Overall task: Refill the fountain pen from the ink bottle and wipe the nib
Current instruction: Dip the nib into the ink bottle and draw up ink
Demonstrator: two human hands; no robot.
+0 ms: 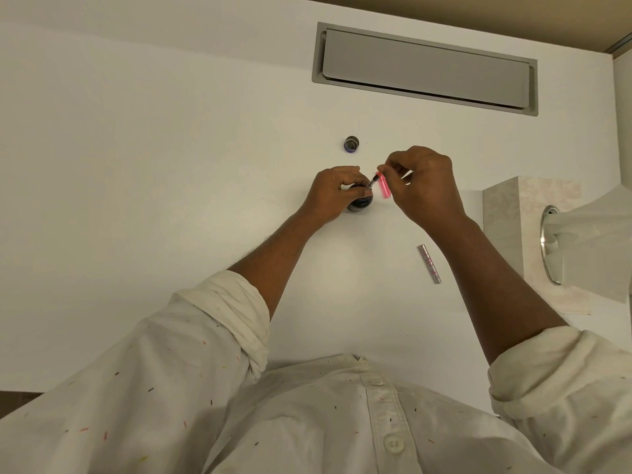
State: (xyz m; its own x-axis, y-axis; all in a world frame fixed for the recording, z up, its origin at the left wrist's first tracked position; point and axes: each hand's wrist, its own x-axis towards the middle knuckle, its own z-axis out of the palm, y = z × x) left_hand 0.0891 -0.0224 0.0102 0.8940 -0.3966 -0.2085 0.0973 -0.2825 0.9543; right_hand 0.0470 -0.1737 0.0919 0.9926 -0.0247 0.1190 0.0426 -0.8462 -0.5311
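Note:
A dark round ink bottle (pixel 360 202) stands on the white desk (pixel 171 165), its mouth uncovered. My left hand (pixel 333 196) wraps around the bottle from the left. The fountain pen's front section with its clear converter (pixel 372 182) slants down into the bottle's mouth; the nib is hidden. My right hand (pixel 422 181) pinches the converter's upper end, and a pink pen barrel (pixel 487 186) lies against its fingers. The bottle's cap (pixel 351 144) sits upside down a little farther back.
A silver pen cap (pixel 429 264) lies on the desk under my right forearm. A stone-look tissue box (pixel 533 234) with a tissue sticking out stands at the right edge. A grey cable hatch (pixel 424 68) is set into the desk at the back.

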